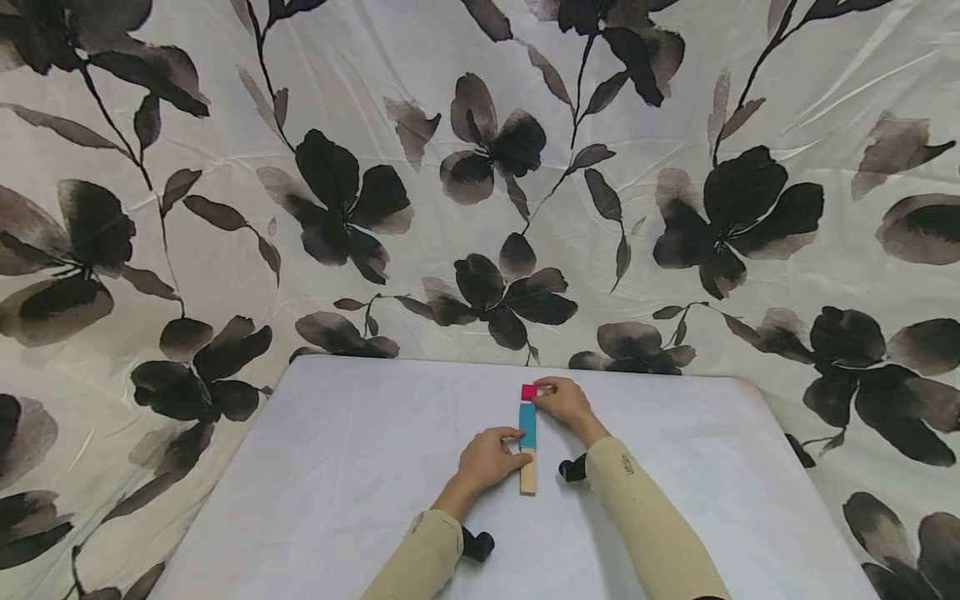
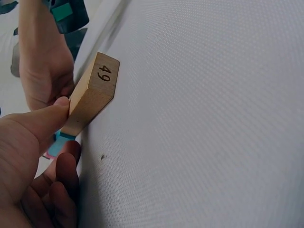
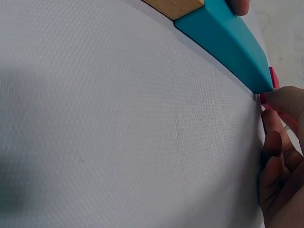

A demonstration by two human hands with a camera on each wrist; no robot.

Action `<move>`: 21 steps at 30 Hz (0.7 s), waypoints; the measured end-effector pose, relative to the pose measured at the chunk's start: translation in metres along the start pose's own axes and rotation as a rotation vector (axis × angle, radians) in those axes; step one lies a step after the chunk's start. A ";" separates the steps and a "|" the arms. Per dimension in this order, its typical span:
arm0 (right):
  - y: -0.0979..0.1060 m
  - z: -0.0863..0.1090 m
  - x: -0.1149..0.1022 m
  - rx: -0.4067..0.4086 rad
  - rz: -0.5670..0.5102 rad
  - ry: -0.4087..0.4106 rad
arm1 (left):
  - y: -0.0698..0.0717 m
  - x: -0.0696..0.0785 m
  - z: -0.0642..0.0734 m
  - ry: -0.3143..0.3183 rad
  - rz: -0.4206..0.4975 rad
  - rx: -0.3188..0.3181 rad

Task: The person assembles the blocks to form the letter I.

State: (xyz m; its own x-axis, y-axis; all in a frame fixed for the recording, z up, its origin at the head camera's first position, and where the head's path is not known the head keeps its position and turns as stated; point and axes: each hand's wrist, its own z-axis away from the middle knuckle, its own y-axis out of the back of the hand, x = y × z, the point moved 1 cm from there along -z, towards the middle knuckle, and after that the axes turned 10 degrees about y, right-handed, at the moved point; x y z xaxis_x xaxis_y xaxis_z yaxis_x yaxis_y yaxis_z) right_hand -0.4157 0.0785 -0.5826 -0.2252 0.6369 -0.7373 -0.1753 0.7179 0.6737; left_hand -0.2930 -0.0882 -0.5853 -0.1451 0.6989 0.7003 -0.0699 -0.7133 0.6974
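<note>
A plain wooden block (image 1: 528, 481), a blue block (image 1: 528, 423) and a small red block (image 1: 528, 392) form one line on the white table. The wooden and blue blocks meet end to end; a narrow gap shows before the red one at the far end. The left hand (image 1: 483, 458) reaches in from the left, its thumb on the wooden block and a fingertip on the blue block. At the far end the right hand (image 1: 566, 402) pinches the red block between thumb and finger. The wooden block's near end (image 2: 104, 75) bears a printed number.
The white table (image 1: 337, 467) ends just beyond the red block, where a floral cloth (image 1: 420, 325) hangs behind. Each wrist wears a dark camera, one by the left sleeve (image 1: 420, 554) and one by the right sleeve (image 1: 645, 508).
</note>
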 end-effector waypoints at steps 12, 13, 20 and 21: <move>-0.001 -0.001 0.002 -0.005 0.002 0.008 | -0.001 -0.001 -0.002 -0.003 0.000 0.005; -0.001 -0.001 0.002 -0.007 -0.003 0.007 | -0.001 -0.001 -0.002 0.001 -0.002 0.005; -0.002 -0.001 0.003 -0.013 0.002 0.008 | -0.003 -0.003 -0.003 0.014 -0.001 -0.007; -0.002 -0.001 0.003 -0.011 0.004 0.007 | -0.003 -0.003 -0.003 0.009 0.000 -0.006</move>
State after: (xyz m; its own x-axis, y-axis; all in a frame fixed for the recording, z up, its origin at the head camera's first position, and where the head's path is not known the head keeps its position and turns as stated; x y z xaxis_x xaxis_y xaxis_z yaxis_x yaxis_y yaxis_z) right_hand -0.4173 0.0788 -0.5861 -0.2323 0.6379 -0.7342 -0.1846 0.7122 0.6772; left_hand -0.2953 -0.0880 -0.5897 -0.1543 0.6984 0.6988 -0.0757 -0.7136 0.6965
